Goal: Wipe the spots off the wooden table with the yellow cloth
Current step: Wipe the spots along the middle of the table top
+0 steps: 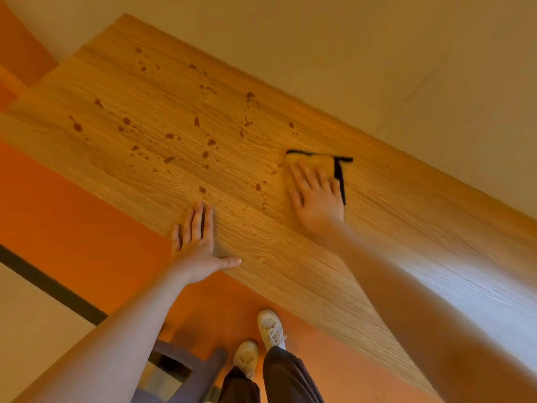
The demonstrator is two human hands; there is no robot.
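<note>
Spots all sit left of the cloth
Right hand (318, 196) presses yellow cloth (312, 164), fingers (302, 177) flat and spread; spots (203, 141) run leftward across bench (290, 271)

Lighting: warm, amber-tinted, moderately bright and even. Glare: pale sheen on the wooden table (453, 274) toward 4 o'clock, washing out the grain. Shadows: soft, thin, under the left hand (197, 242). Blur: right forearm (436, 301) smeared at 4 to 5 o'clock. Distortion: wide-angle bending of table edges; frame tilted. Focus: spots (203, 138) reasonably sharp.
</note>
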